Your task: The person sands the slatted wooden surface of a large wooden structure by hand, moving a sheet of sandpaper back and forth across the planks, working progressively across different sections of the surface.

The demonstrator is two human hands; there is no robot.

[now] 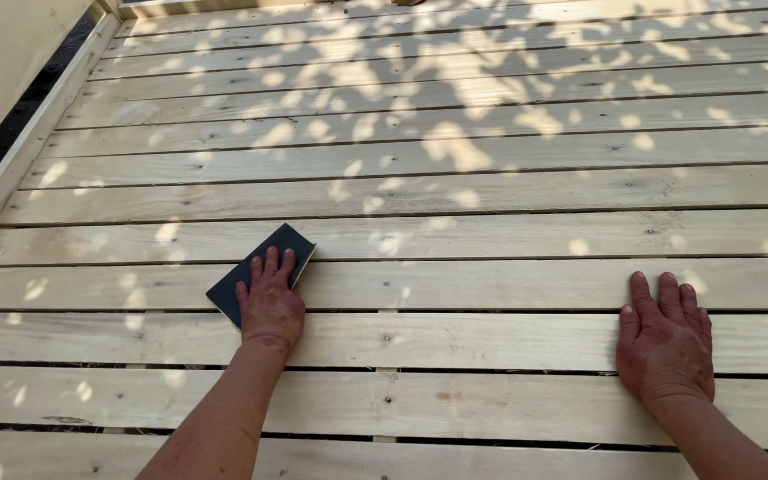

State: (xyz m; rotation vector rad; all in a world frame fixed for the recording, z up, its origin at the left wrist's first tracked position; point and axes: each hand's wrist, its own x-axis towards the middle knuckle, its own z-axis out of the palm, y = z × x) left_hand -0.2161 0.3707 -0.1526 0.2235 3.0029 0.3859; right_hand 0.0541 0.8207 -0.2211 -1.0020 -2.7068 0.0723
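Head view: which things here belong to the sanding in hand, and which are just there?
In use:
- left hand pressing the dark sanding block
- slatted wooden boards
- right hand, flat on a board

Just there:
- pale side rail

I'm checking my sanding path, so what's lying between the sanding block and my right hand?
Only bare wooden planks, seen in the head view, between the sanding block under the left hand and the right hand.

We see pale wooden deck boards [455,191] dappled with sunlight; a raised plank edge [20,164] runs toward eleven o'clock.
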